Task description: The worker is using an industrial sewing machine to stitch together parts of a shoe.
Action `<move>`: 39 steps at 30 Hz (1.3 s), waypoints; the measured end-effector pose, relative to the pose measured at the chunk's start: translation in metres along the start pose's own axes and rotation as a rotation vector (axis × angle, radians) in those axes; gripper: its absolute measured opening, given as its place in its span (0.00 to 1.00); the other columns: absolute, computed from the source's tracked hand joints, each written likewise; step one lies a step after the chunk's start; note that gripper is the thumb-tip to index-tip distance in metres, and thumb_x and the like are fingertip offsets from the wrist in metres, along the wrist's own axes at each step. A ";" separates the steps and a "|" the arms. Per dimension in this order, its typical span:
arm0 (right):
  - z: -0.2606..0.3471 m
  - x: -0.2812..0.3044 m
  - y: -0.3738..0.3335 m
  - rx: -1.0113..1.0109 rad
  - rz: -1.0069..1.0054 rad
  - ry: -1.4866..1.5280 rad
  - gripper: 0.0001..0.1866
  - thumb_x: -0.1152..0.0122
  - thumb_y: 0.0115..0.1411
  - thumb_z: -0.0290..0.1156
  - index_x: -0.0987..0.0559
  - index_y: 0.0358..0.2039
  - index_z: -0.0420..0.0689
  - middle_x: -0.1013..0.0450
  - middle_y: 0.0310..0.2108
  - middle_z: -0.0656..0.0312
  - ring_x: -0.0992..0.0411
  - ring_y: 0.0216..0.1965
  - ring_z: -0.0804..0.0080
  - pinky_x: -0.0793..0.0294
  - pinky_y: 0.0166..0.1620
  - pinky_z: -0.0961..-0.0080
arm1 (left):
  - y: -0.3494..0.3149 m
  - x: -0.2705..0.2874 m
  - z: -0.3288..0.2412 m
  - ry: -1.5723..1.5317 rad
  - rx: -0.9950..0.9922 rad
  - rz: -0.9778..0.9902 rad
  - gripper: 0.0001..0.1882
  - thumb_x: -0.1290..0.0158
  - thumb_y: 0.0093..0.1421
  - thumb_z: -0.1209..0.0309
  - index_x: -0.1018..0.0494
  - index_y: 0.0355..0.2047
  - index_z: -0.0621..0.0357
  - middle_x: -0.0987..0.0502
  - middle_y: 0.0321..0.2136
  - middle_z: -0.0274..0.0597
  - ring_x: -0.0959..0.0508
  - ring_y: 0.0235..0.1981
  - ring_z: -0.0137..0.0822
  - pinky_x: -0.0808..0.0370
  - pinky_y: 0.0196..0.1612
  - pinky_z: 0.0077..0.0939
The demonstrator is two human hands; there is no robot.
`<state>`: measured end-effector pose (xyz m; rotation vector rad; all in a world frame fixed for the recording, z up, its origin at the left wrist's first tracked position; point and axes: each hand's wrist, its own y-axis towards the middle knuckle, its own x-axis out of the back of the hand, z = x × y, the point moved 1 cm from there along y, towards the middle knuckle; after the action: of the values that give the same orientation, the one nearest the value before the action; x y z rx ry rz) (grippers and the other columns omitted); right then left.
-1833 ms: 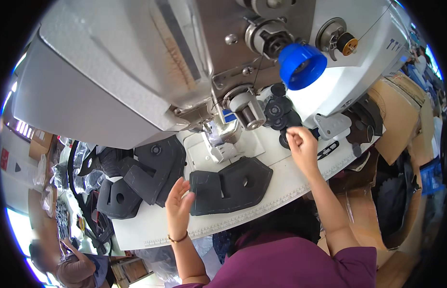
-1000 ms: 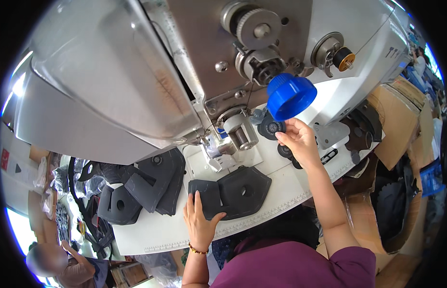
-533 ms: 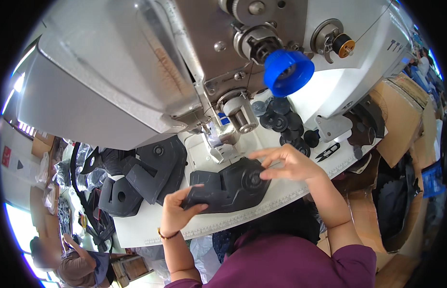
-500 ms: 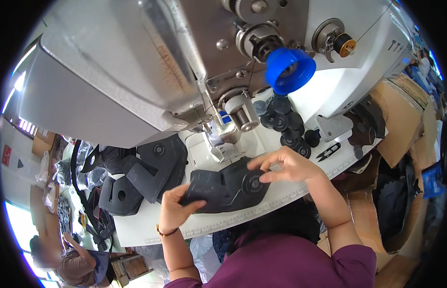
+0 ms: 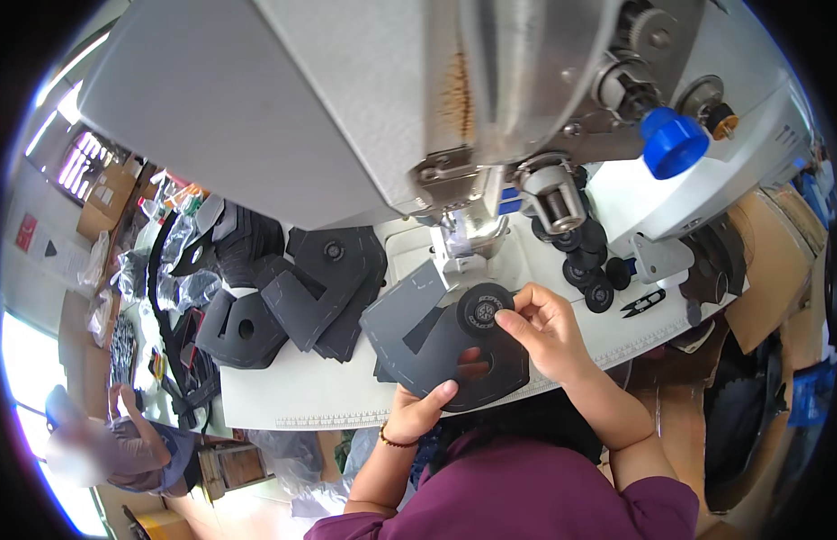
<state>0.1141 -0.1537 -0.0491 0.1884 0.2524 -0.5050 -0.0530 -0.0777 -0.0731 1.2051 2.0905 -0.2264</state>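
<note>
A dark grey flat panel with a slot and a round hole is tilted up in front of the sewing machine's needle area. My left hand grips its near edge, thumb on top; fingers show through the hole. With thumb and fingertips, my right hand pinches a round black disc with a patterned centre. The disc overlaps the panel's far right part, off the hole. Left of these lie more dark panels, one bearing a similar disc.
Several loose black discs and small thread snips lie right of the needle area. The machine head hangs above the white table. A cardboard box stands at the right; another person is at far left.
The view has shifted, so the machine appears further right. The panel has been raised and tilted. My right hand has closed on a disc, and the panel's hole now shows.
</note>
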 end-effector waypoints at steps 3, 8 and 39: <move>0.008 0.001 0.001 -0.047 -0.043 0.072 0.06 0.44 0.55 0.26 0.30 0.25 0.40 0.30 0.25 0.65 0.33 0.26 0.85 0.30 0.29 0.86 | -0.003 0.008 -0.005 0.410 0.063 -0.041 0.07 0.48 0.53 0.78 0.26 0.34 0.65 0.24 0.33 0.43 0.26 0.38 0.34 0.33 0.45 0.27; 0.021 0.027 0.006 -0.138 -0.067 -0.159 0.06 0.42 0.54 0.26 0.26 0.26 0.37 0.26 0.25 0.61 0.28 0.25 0.80 0.27 0.25 0.86 | -0.008 0.008 -0.023 0.222 0.017 -0.038 0.12 0.43 0.48 0.79 0.28 0.34 0.64 0.25 0.30 0.42 0.25 0.34 0.32 0.30 0.39 0.26; 0.065 -0.002 0.042 -0.171 0.354 -0.373 0.10 0.32 0.41 0.25 0.22 0.23 0.34 0.26 0.21 0.64 0.32 0.23 0.86 0.33 0.28 0.88 | 0.031 -0.026 -0.018 0.271 0.011 -0.176 0.20 0.42 0.48 0.82 0.32 0.43 0.64 0.26 0.39 0.39 0.28 0.40 0.29 0.31 0.45 0.24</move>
<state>0.1464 -0.1323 0.0183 -0.0307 -0.1033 -0.1581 -0.0276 -0.0705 -0.0371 1.1088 2.4371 -0.1622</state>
